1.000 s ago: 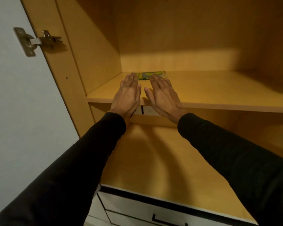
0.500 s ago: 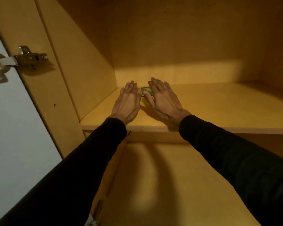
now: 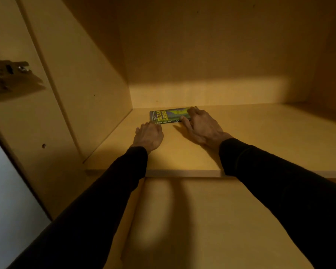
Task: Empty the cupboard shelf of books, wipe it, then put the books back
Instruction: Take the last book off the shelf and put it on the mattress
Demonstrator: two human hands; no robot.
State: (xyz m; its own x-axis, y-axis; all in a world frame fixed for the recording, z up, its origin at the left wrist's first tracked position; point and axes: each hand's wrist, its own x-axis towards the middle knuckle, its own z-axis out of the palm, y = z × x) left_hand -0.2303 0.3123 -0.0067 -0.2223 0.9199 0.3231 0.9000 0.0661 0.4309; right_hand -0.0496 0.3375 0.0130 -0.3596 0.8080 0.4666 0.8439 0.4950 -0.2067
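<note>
A green English grammar book [image 3: 168, 115] lies flat near the back left corner of the wooden cupboard shelf [image 3: 250, 136]. My right hand [image 3: 201, 126] grips the book's right end, fingers curled over the top and thumb at the front edge. My left hand [image 3: 148, 135] rests on the shelf just in front of the book's left corner, fingers curled down; whether it touches the book I cannot tell. No other book shows on this shelf.
The cupboard's left side wall [image 3: 89, 74] rises close beside the book. A metal door hinge [image 3: 8, 71] sticks out at far left. A lower shelf [image 3: 202, 220] lies under my arms. The back panel [image 3: 211, 94] stands right behind the book.
Both hands were flat over the book. Now the left hand has drawn back and curled, and the right hand has shifted right and closed on the book's end, uncovering its cover.
</note>
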